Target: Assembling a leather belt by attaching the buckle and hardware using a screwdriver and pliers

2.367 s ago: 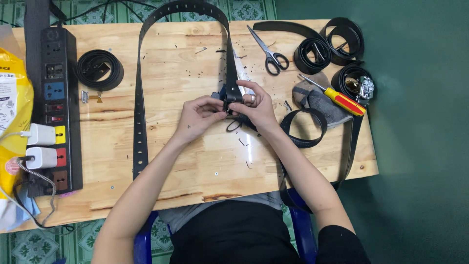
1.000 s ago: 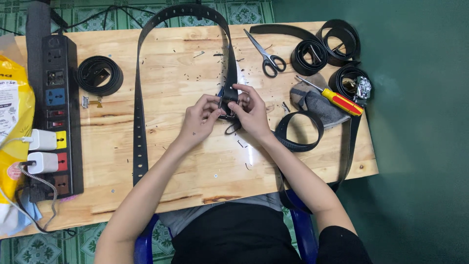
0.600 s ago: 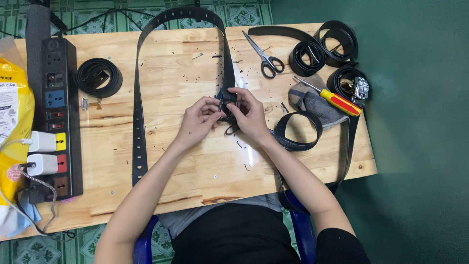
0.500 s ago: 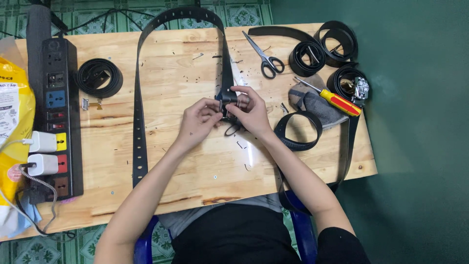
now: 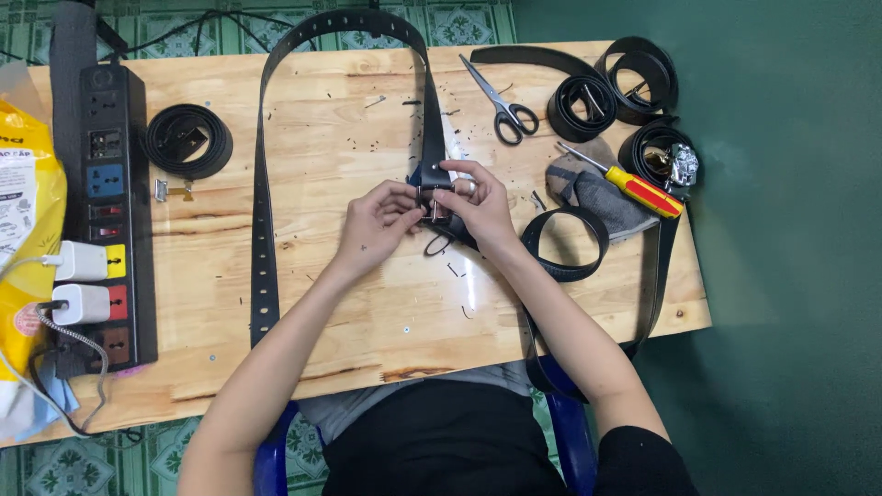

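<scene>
Colours and patterns on the bench

Long belt [image 5: 263, 184]: black, row of punched holes. Buckle [image 5: 435, 197]: silvery, maybe part black, mostly hidden. Tabletop [image 5: 349, 303]: pale wood, visible grain. Scissors [image 5: 501, 96]: black handles, steel blades. Screwdriver [image 5: 636, 188]: red-yellow handle. Power strip [image 5: 108, 211]: black, blue, yellow and red sockets, white chargers [image 5: 81, 261]. Bag [image 5: 26, 230]: yellow. Cloth [image 5: 593, 188]: grey. Floor tiles [image 5: 459, 18]: green patterned.

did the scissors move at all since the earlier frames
No. The scissors lie in the same spot on the table, just left of the coiled belts, as before.
</scene>
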